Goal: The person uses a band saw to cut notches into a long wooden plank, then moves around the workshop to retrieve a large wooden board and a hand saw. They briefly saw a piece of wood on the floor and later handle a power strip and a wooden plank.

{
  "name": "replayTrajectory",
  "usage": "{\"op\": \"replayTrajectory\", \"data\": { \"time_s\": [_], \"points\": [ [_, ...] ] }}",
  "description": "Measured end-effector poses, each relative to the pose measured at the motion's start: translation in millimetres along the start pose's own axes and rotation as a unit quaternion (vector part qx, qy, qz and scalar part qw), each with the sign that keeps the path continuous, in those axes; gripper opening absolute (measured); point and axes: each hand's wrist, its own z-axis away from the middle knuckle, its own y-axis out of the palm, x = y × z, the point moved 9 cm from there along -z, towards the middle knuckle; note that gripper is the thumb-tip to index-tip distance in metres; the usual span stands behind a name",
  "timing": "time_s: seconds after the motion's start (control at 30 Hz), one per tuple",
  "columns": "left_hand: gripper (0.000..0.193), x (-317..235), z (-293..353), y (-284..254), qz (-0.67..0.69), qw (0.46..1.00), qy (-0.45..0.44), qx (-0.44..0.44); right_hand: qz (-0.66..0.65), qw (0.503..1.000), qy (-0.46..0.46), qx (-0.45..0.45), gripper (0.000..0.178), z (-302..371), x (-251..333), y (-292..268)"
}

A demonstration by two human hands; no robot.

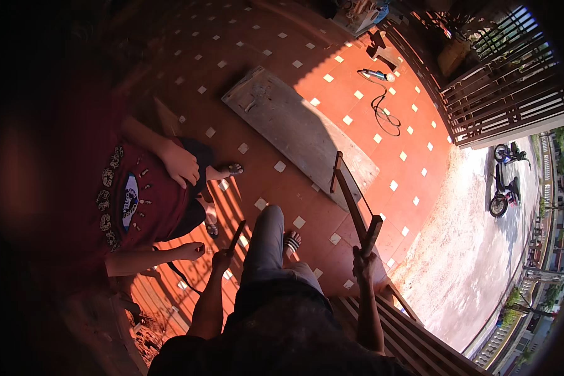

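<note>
My right hand (pixel 363 260) is closed round the near end of a wooden frame saw (pixel 353 203). Its long beam tilts up and away, with a short crosspiece at each end and a thin line strung along one side. The far end overlaps the corner of a long grey wooden board (pixel 301 135) in this view; I cannot tell whether they touch. In my left hand (pixel 222 261), fingers wrapped, is a short dark strip of wood (pixel 237 235) pointing up and forward, apart from the board.
Close on my left is another person in a maroon shirt (pixel 147 200), arms bent. A corded power tool (pixel 377 75) lies on the red tiled floor (pixel 370 103) beyond the board. Wooden slats (pixel 413 335) stand at my lower right. A motorbike (pixel 504 178) is parked outside, beside a slatted gate (pixel 507 94).
</note>
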Motion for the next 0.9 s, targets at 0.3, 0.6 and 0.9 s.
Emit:
{"op": "replayTrajectory", "data": {
  "time_s": [0.3,0.6,0.9],
  "points": [
    [0.033,-190,-139,74,-0.048,0.996,0.043,-0.054,-0.050,0.991,-0.102,0.077,0.033,-310,265,56],
    [0.019,-430,-287,18,0.064,0.988,0.017,-0.141,0.078,0.979,-0.160,0.098,0.038,-570,507,176],
    [0.035,-580,-435,-57,-0.025,0.972,-0.097,-0.211,0.095,0.945,-0.246,0.191,0.038,-768,645,323]
  ]
}}
